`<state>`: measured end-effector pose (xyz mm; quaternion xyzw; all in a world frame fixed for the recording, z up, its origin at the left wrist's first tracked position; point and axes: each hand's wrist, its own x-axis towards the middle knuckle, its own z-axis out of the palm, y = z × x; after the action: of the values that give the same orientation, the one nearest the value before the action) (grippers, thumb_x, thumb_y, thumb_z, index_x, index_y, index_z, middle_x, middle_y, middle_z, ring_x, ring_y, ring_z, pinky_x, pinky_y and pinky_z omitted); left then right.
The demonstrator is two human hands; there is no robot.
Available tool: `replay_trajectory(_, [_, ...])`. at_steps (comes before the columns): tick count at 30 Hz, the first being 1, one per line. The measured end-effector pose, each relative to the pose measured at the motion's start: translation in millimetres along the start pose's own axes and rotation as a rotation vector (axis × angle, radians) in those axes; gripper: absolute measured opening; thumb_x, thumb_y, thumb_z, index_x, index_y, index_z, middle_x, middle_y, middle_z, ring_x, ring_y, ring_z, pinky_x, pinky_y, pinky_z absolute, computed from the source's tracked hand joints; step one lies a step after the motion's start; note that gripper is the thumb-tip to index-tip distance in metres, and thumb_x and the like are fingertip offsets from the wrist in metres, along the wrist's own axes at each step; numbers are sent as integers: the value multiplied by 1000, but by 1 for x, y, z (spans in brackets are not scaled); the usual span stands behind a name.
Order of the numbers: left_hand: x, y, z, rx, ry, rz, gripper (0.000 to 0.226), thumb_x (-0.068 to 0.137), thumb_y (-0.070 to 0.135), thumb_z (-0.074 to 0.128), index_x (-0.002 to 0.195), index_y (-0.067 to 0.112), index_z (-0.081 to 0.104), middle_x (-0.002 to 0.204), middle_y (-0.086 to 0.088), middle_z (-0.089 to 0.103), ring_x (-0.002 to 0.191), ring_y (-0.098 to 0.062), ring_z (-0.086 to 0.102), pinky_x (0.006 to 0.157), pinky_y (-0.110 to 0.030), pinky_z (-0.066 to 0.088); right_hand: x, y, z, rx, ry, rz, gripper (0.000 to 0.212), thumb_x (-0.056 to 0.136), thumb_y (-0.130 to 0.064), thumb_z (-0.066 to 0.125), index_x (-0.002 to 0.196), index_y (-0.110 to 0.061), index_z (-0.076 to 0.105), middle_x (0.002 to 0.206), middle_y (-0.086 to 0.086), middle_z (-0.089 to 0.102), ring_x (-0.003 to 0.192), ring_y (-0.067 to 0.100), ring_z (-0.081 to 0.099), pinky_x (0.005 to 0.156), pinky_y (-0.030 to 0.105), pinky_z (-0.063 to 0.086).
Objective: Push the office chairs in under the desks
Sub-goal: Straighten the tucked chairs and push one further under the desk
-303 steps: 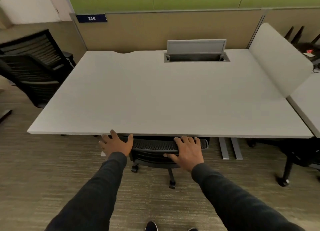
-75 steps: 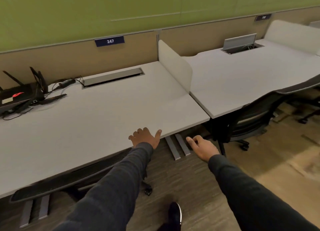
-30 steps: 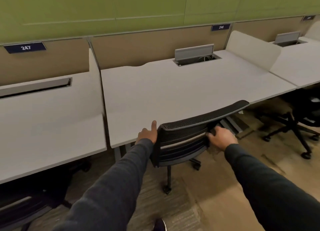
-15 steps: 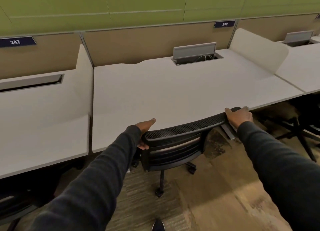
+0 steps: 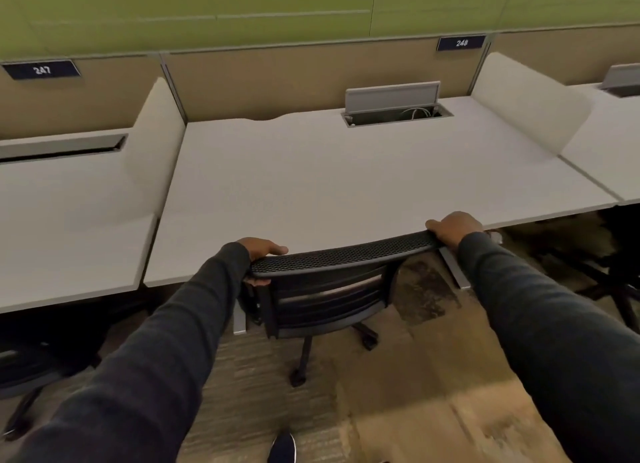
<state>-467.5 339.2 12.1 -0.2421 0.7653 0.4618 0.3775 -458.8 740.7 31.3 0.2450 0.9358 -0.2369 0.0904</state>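
A black mesh-back office chair point(image 5: 329, 289) stands at the front edge of the white desk point(image 5: 346, 178) marked 248. Its seat is hidden under the desktop, and the top of its backrest lies level with the desk's front edge. My left hand point(image 5: 261, 254) grips the left end of the backrest top, fingers over the rim. At the right end of the backrest top, my right hand point(image 5: 453, 225) is closed over the corner. Both arms are in dark sleeves.
A second black chair point(image 5: 41, 365) sits under the neighbouring desk point(image 5: 69, 202) on the left. Another chair base point(image 5: 620, 289) shows at the right under a third desk. White dividers separate the desks. An open cable tray point(image 5: 394, 110) sits at the back. My shoe point(image 5: 282, 448) is on the carpet.
The chair has rolled forward towards the desk, so its backrest now meets the desk edge. Both hands kept their grip on the backrest ends and moved forward with it.
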Motion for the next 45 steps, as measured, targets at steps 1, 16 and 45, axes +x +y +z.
replay_trajectory(1, [-1, 1, 5, 7, 1, -12, 40, 85, 39, 77, 92, 4, 60, 70, -12, 64, 45, -23, 62, 35, -30, 51, 3, 5, -1, -3, 3, -10, 43, 93, -46, 56, 95, -3, 63, 96, 13, 62, 86, 28, 54, 75, 34, 38])
replay_trajectory(16, [-20, 32, 87, -14, 51, 66, 43, 88, 43, 72, 89, 3, 58, 55, -10, 60, 36, -19, 57, 33, -22, 44, 45, 74, -41, -27, 68, -4, 42, 92, -47, 57, 90, -5, 59, 92, 12, 56, 85, 29, 50, 75, 33, 37])
replay_trajectory(45, [33, 98, 153, -321, 49, 136, 44, 77, 37, 85, 107, 10, 66, 75, -10, 67, 54, -21, 63, 47, -31, 55, 103, 125, -85, -47, 121, 85, 47, 94, -46, 56, 99, -1, 68, 96, 15, 62, 87, 32, 54, 75, 35, 39])
